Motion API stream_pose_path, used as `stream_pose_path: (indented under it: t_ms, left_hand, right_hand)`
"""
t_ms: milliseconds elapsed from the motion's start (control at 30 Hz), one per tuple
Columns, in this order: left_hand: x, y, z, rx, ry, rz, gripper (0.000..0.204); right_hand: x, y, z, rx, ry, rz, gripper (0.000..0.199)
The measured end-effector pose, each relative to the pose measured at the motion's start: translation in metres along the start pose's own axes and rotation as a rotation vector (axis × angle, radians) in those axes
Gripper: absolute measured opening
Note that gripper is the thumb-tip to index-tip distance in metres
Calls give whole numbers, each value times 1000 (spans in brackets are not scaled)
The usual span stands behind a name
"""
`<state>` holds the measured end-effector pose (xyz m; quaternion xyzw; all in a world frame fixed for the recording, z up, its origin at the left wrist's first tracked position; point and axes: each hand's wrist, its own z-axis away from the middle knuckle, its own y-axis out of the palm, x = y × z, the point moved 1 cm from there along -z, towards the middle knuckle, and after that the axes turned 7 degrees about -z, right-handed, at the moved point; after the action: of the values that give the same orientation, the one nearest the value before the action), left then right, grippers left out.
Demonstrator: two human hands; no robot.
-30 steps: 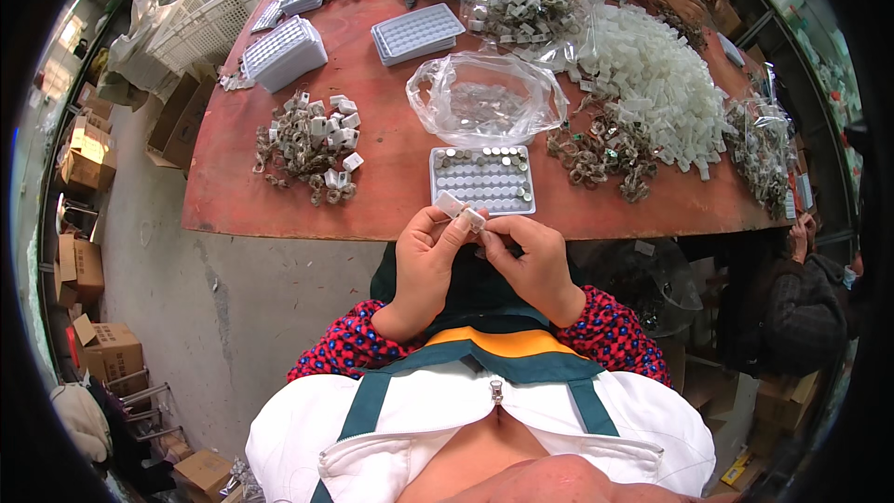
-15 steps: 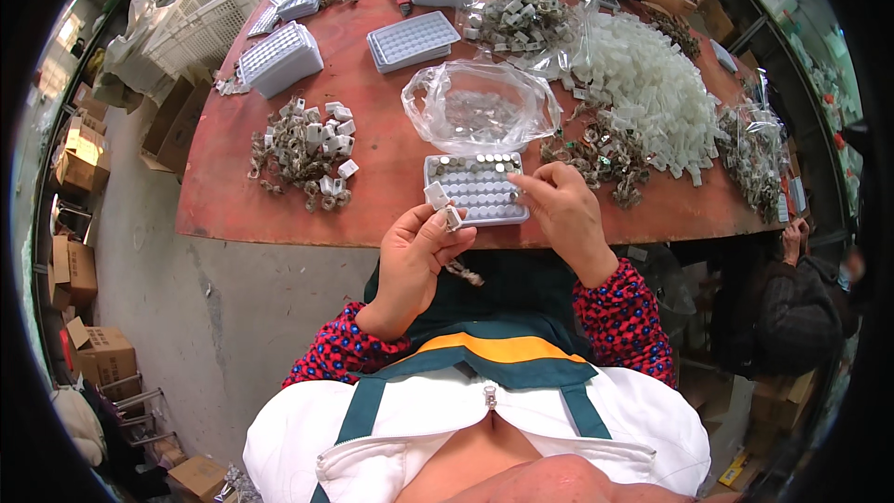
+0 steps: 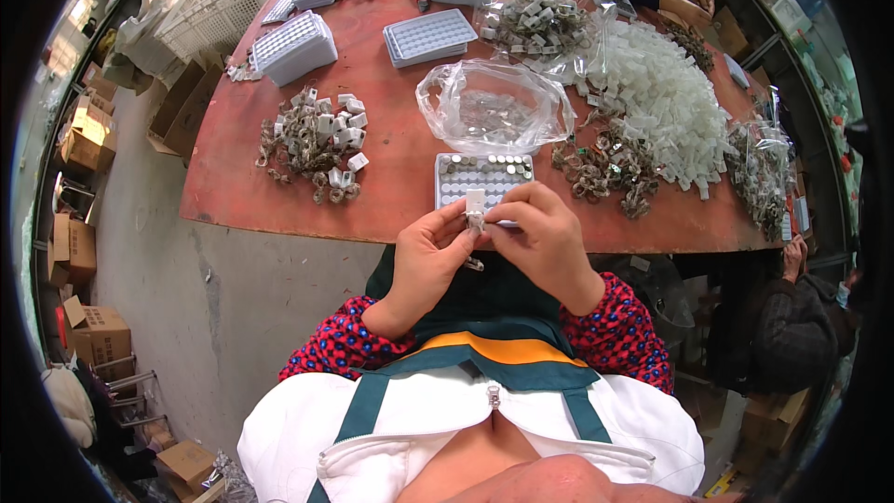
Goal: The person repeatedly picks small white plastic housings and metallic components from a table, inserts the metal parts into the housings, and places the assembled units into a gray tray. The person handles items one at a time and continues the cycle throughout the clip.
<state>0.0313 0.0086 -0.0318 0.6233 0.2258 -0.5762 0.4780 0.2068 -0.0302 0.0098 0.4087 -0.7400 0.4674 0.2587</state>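
Part: small white plastic block (image 3: 476, 202), long axis upright, metal clip below.
Hands: left hand (image 3: 430, 256) and right hand (image 3: 543, 240) together, pinching it.
Place: above bench (image 3: 391, 144) edge, before grey slotted tray (image 3: 482, 178).

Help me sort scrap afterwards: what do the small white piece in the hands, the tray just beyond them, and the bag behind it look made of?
Small white piece, pinched between left hand and right hand: probably moulded plastic, opaque and matte. Tray: likely pale plastic too, with a regular grid of pockets. Bag: thin clear plastic film, crinkled and glossy, contents showing through.
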Motion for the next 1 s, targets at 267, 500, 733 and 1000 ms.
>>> stream_pose_path:
  t_ms: [267,500,733,1000]
  left_hand:
    - [3,-1,1,-5,59,-156,42]
    - [8,-11,0,-34,-61,-17,36]
    - [3,-7,-1,-26,-58,-37,37]
    - [5,0,-3,-17,-11,-91,40]
  right_hand:
    - [11,12,2,-77,-184,344,16]
    - [-3,2,6,59,-57,29,16]
    - [-45,-29,-3,-40,-18,513,16]
    - [-17,-18,1,-33,238,-187,16]
